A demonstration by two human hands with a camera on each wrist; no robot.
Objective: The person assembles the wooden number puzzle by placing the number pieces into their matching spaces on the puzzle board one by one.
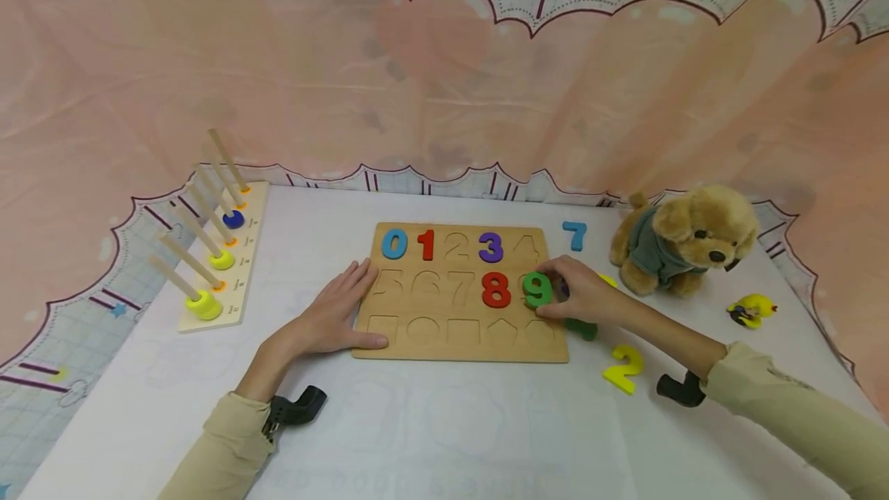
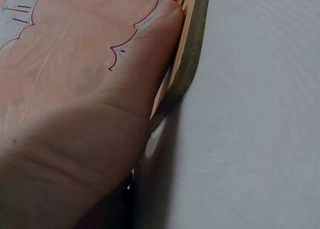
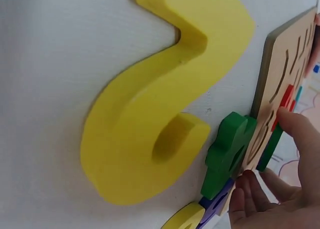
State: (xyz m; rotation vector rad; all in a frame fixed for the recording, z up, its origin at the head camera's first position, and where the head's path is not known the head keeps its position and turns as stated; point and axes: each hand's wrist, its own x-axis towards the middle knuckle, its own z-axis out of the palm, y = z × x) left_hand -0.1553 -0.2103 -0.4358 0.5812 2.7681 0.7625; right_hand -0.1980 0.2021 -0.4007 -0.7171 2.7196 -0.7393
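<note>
Now I'm at the fitting step, I judge, right hand [image 1: 583,293] pinching the green 9 [image 1: 538,290] beside the red 8 [image 1: 496,289] on the wooden board [image 1: 444,312], left hand [image 1: 333,315] resting ungrasping on its edge, next calling for careful alignment, then a press.

A rectangular light-brown wooden board [image 1: 417,307] with numeral- and shape-outlined recesses is lying flat on the white table [image 1: 444,438], the left hand [image 1: 335,316] resting on its left edge. A light-blue 0 [image 1: 385,245], red 1 [image 1: 427,245] and purple 3 [image 1: 494,248] are filling top-row recesses; a red 8 [image 1: 496,289] is sitting in the middle row. Beside it, a thick green numeral 9 [image 1: 539,294] is being pinched by the right hand [image 1: 582,294] over the board's right end.
</note>
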